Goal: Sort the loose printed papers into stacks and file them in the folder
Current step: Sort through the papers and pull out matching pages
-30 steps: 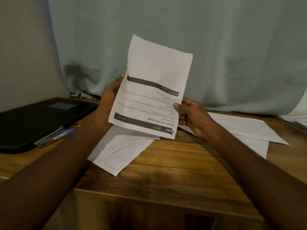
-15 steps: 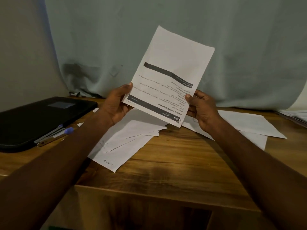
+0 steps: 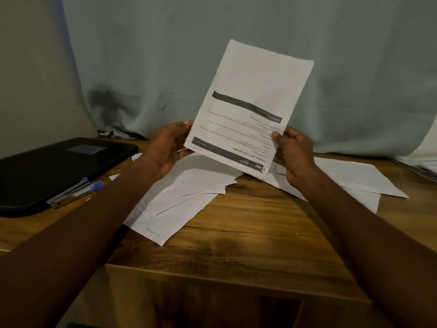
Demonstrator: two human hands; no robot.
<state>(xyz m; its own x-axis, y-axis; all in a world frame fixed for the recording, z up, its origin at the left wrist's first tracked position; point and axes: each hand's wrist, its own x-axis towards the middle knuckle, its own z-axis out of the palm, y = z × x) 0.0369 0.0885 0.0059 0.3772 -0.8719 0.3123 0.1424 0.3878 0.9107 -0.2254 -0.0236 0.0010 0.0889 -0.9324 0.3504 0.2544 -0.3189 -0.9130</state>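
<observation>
Wooden table (image 3: 248, 228) bears loose papers (image 3: 175, 202), black folder (image 3: 54, 169), pen (image 3: 78, 194).

We count one printed sheet (image 3: 248, 107) held up at frame centre by two hands, the left hand (image 3: 165, 150) and the right hand (image 3: 293, 155). One black folder (image 3: 56, 166) lies at left with one blue-capped pen (image 3: 75, 195). Two loose paper piles lie on the table: centre pile (image 3: 175, 204), right pile (image 3: 354, 178).
</observation>
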